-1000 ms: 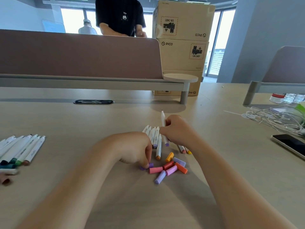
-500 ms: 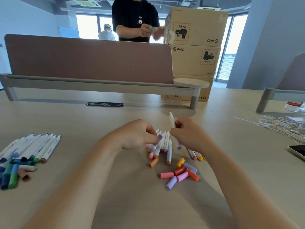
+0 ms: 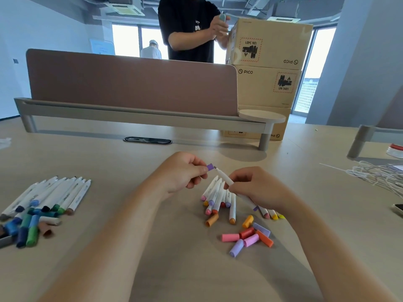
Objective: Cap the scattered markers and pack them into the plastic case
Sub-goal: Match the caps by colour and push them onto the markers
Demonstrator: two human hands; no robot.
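My left hand (image 3: 182, 172) pinches a small purple cap (image 3: 210, 166) above the table. My right hand (image 3: 255, 188) grips a white marker (image 3: 224, 177), its bare tip pointing up-left and almost touching the cap. Under my hands lies a bunch of white markers with warm-coloured ends (image 3: 218, 198). In front of them sit several loose caps (image 3: 247, 235) in pink, red, orange and lilac. At the left lies a second row of white markers (image 3: 51, 196) with blue and green loose caps (image 3: 27, 228) beside it. No plastic case is in view.
A brown desk divider (image 3: 130, 83) on a grey rail crosses the table behind my hands. Stacked cardboard boxes (image 3: 267, 70) stand behind it, with a person in a black shirt (image 3: 187, 29). White cables (image 3: 379, 175) and a phone edge (image 3: 398, 209) lie at the right.
My left hand picked a purple cap off the table and lifted it toward the marker. My right hand tilted the marker from upright to pointing left at the cap.
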